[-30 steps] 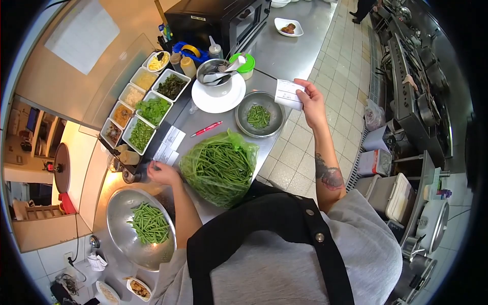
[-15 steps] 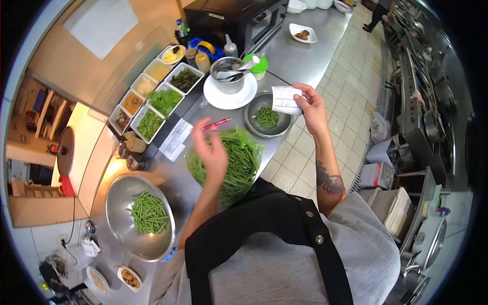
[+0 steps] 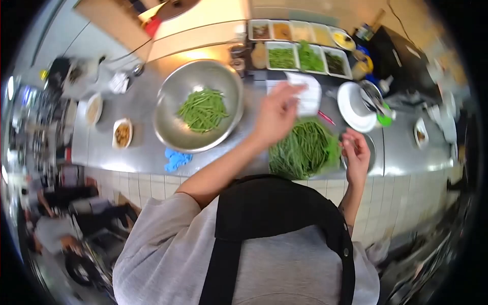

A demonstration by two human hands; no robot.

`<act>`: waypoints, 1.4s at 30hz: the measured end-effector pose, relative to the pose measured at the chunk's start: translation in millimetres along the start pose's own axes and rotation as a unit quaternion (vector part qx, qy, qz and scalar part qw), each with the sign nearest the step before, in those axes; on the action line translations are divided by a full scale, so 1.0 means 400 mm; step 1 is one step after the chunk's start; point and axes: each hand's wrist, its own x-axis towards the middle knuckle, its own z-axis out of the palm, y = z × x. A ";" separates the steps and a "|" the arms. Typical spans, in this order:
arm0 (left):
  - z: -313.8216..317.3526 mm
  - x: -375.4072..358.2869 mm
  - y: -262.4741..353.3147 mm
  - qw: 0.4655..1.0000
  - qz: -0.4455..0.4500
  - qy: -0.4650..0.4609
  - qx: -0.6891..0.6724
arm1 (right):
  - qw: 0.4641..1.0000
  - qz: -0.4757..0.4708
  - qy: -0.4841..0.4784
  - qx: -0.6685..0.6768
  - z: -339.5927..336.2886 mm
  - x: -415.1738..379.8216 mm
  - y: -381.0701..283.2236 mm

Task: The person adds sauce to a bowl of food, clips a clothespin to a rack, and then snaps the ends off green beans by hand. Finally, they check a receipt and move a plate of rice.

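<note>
My left hand (image 3: 277, 113) is raised over the counter, its thumb and fingers pinching a white printed paper slip (image 3: 309, 97). Motion slightly blurs both. To the right, my right hand (image 3: 357, 153) has its fingers loosely bent and apart, with nothing seen in them. It partly covers a metal bowl (image 3: 371, 152). Between my hands lies a green plastic bag of long green beans (image 3: 305, 150), and just beyond it a red pen (image 3: 326, 118). A large steel bowl (image 3: 165, 119) holding cut green beans (image 3: 202, 111) stands left of my left hand.
White containers of chopped ingredients (image 3: 282, 57) line the back. A white plate (image 3: 351, 114) carries a pot of utensils. A blue cloth or glove (image 3: 178, 159) lies by the front edge, and a small food dish (image 3: 122, 133) further left. Other people (image 3: 56, 229) are at lower left.
The paper slip has passed from my right hand to my left. My right hand has lowered beside the bag, its fingers loosened. The view has swung left, bringing other people into sight.
</note>
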 end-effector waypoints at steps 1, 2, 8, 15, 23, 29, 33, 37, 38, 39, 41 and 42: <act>-0.069 0.016 -0.013 0.997 -0.029 0.040 0.055 | 1.000 -0.003 -0.027 0.001 -0.001 0.021 0.003; -0.135 0.030 -0.051 0.987 -0.016 0.109 0.112 | 0.999 -0.014 -0.048 -0.008 -0.001 0.039 0.007; -0.634 0.041 -0.299 0.891 -0.113 0.347 0.270 | 0.997 -0.012 -0.073 -0.034 -0.007 0.095 0.007; -1.165 -0.002 -0.601 0.768 -0.211 0.499 0.342 | 0.997 -0.012 -0.016 -0.077 0.060 0.123 -0.015; -1.653 0.093 -0.994 0.780 -0.172 0.481 0.362 | 0.963 0.071 0.201 -0.164 0.147 -0.055 0.019; -1.830 0.133 -1.153 0.776 -0.225 0.398 0.436 | 0.941 0.118 0.248 -0.196 0.300 -0.144 -0.035; -1.960 0.126 -1.278 0.756 -0.343 0.164 0.532 | 0.938 0.123 0.242 -0.216 0.352 -0.162 -0.052; -1.887 0.050 -1.070 0.798 -0.468 0.174 0.337 | 0.940 0.118 0.210 -0.240 0.421 -0.146 -0.057; -1.922 -0.003 -1.064 0.812 -0.420 0.151 0.375 | 0.942 0.108 0.200 -0.248 0.444 -0.139 -0.052; -1.946 -0.043 -1.051 0.824 -0.369 0.127 0.410 | 0.944 0.108 0.194 -0.245 0.469 -0.131 -0.045; -1.948 -0.121 -0.967 0.797 -0.365 0.014 0.482 | 0.957 0.069 0.098 -0.265 0.526 -0.114 -0.029; -1.915 -0.187 -0.866 0.749 -0.412 -0.073 0.513 | 0.959 0.047 0.049 -0.274 0.548 -0.104 -0.022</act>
